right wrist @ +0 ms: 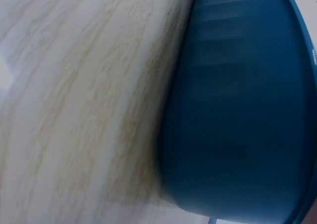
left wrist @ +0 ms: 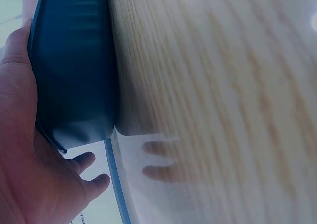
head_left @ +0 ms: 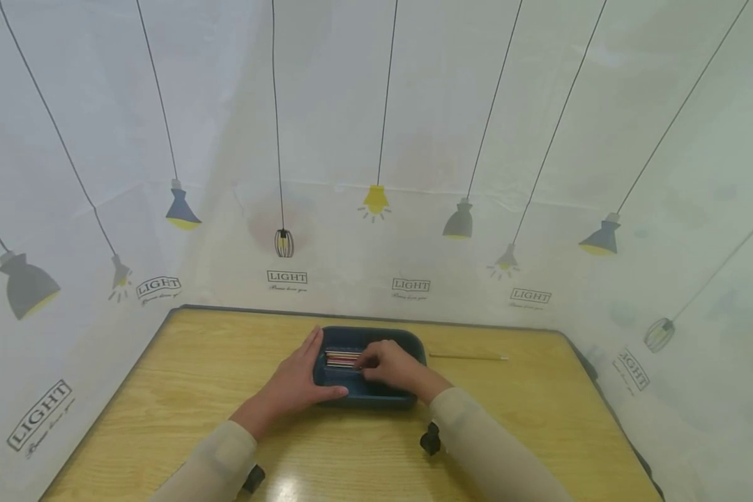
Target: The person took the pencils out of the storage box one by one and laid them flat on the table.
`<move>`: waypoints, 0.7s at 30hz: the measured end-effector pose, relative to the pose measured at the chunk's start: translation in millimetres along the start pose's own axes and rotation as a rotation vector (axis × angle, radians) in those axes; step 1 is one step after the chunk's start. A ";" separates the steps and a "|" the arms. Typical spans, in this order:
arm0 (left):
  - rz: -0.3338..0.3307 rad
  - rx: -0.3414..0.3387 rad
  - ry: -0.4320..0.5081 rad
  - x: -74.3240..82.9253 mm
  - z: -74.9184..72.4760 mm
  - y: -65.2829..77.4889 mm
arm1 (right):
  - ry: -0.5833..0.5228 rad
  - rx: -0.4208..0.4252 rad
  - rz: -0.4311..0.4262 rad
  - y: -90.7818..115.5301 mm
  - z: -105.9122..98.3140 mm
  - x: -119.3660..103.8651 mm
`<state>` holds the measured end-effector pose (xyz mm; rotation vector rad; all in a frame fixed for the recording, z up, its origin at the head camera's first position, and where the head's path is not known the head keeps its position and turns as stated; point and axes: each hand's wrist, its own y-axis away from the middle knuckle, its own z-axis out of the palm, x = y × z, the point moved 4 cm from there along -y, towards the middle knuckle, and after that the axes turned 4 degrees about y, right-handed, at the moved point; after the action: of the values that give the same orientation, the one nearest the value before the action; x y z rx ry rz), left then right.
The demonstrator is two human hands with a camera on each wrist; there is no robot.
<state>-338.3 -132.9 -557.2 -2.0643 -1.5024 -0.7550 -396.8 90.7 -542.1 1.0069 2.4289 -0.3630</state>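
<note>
A dark blue tray [head_left: 376, 402] sits on the table, several thin pencils [head_left: 339, 358] lying side by side in it. My left hand [head_left: 298, 376] rests against the tray's left side, fingers straight along it and thumb over the near rim. In the left wrist view this hand [left wrist: 29, 149] spreads around the tray's corner [left wrist: 74, 75]. Reaching into the tray, my right hand [head_left: 392, 364] has bent fingers at the pencils' right ends; its fingertips are partly hidden. The right wrist view shows mostly the tray's outer wall [right wrist: 237, 110].
Another pencil [head_left: 468, 357] lies on the wooden table [head_left: 508, 418], right of the tray. Pale sheeting [head_left: 345, 251] printed with lamps surrounds the table at the back and sides. Dark wrist-worn devices [head_left: 431, 439] hang under the sleeves.
</note>
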 end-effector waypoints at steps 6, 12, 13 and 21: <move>-0.001 0.009 -0.006 0.1 0.1 -0.6 | -0.013 0.017 -0.034 2.0 -6.7 -4.9; -0.003 0.009 -0.009 -0.1 -0.4 -0.3 | -0.015 0.028 -0.062 2.6 -17.3 -7.0; -0.002 0.009 -0.011 -0.3 -0.5 -0.3 | -0.018 0.030 -0.063 2.9 -19.1 -6.8; 0.006 0.006 -0.021 -0.7 -0.3 -0.9 | -0.032 0.041 -0.068 11.1 -39.0 -7.7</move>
<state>-339.4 -133.3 -557.4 -2.0772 -1.5070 -0.7279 -397.0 110.0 -505.6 0.9302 2.4404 -0.4507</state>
